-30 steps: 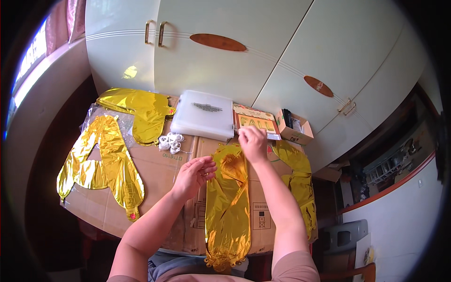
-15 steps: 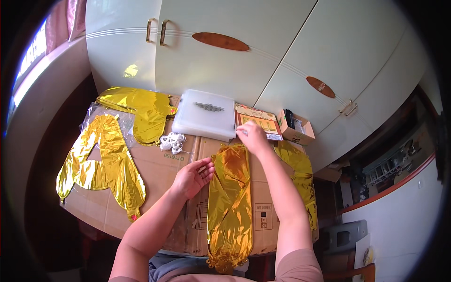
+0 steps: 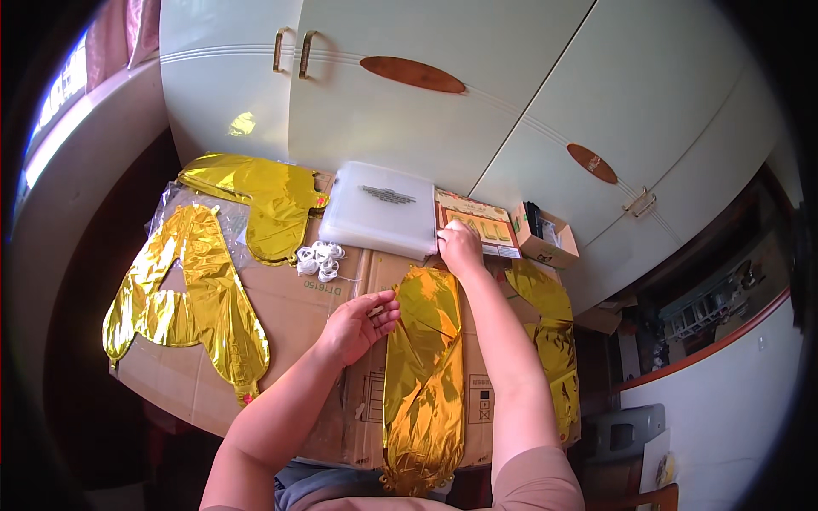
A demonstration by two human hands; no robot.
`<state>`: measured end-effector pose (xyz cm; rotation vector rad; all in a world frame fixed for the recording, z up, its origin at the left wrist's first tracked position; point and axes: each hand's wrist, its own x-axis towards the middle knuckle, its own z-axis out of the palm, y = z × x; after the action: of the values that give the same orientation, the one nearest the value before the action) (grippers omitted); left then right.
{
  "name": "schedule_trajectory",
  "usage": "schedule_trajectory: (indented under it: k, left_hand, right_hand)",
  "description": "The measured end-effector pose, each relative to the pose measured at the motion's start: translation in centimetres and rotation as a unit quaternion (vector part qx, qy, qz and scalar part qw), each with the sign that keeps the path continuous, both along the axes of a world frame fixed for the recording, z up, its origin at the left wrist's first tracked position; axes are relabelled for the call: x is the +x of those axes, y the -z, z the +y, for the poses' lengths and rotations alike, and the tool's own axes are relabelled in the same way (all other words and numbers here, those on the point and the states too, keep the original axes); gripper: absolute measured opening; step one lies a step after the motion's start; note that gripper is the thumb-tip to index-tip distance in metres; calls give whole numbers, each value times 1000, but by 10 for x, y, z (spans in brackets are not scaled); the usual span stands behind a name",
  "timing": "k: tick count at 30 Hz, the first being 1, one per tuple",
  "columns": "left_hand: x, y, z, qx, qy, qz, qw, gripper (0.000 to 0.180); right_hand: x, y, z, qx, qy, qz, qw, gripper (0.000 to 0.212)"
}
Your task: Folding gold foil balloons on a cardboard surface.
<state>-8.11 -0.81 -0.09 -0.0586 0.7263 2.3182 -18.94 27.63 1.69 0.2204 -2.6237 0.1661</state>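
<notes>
A long gold foil balloon (image 3: 423,375), flat and creased, lies lengthwise in front of me, its near end at the table's front edge. Beside its upper left edge is my left hand (image 3: 360,328), palm partly up, fingers loosely curled and apart; I cannot tell whether the fingertips touch the foil. Past the balloon's far end, my right hand (image 3: 461,249) is closed in a pinch, close to the right side of a translucent plastic case (image 3: 375,213). What its fingers hold, if anything, is hidden.
Left lie an A-shaped gold foil balloon (image 3: 217,294) and another gold foil balloon (image 3: 277,200). White string coils (image 3: 322,260) sit before the case. Right are a flat printed box (image 3: 486,217), an open cardboard box (image 3: 550,238) and more gold foil (image 3: 554,332). Cardboard (image 3: 302,341) covers the table; cabinets (image 3: 409,128) stand behind.
The whole view has shifted slightly, moving things rightward in the picture. Both hands keep nearly the same places, and reflections on the long balloon have changed.
</notes>
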Motion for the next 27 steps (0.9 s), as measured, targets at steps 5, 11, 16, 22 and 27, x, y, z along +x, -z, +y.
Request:
schedule_trajectory:
  k: [5,11,16,22,27]
  left_hand:
    - [-1,3,-1,-4,1,3,1000,33]
    - [1,6,1,72,66,-45,994,41]
    - [-1,10,0,59,43,-25,997,36]
    - [-4,9,-3,25,46,-32,998,29]
    - [-1,3,-4,10,45,-36,998,27]
  right_hand:
    - [29,-13,-14,-263,27,119,957,8]
    - [134,-35,-107,-157,-197,80,964,5]
    - [143,-29,-106,-169,-283,-27,944,19]
    - [85,-39,-14,-147,-57,3,988,21]
    - [46,-20,43,88,2,3,996,25]
